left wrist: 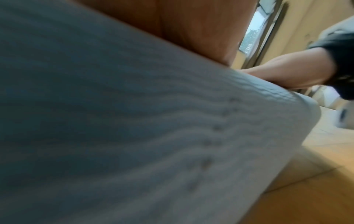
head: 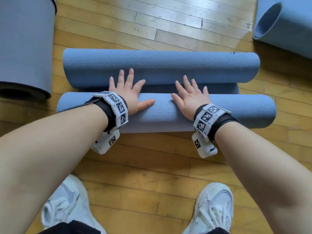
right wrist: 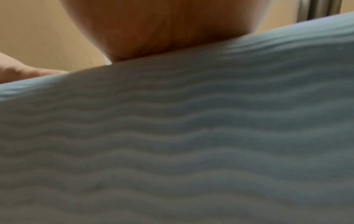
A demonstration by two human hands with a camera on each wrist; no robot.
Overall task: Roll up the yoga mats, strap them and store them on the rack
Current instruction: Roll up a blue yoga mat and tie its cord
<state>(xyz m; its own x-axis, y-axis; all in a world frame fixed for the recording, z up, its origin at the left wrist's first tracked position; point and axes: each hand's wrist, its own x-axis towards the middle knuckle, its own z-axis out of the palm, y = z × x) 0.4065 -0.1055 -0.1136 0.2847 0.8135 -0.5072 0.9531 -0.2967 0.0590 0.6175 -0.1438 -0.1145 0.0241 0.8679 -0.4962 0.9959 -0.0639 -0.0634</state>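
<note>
**Both hands flat on a half-rolled yoga mat**

No container appears in any view. On the wooden floor lies 1 blue ribbed yoga mat rolled from both ends into 2 parallel rolls: a near roll and a far roll, joined by a short flat strip between them. The left hand and the right hand rest palm-down on top of the near roll, fingers straight and spread, released rather than grasping; the fingertips reach toward the gap and the far roll. 2 further mats are cut off by the frame: a grey one at far left and a blue one at upper right, its open end showing. White shoes stand near the lower edge. Both wrist views are blurred and filled largely by ribbed mat surface; fingers cannot be made out there.
</note>
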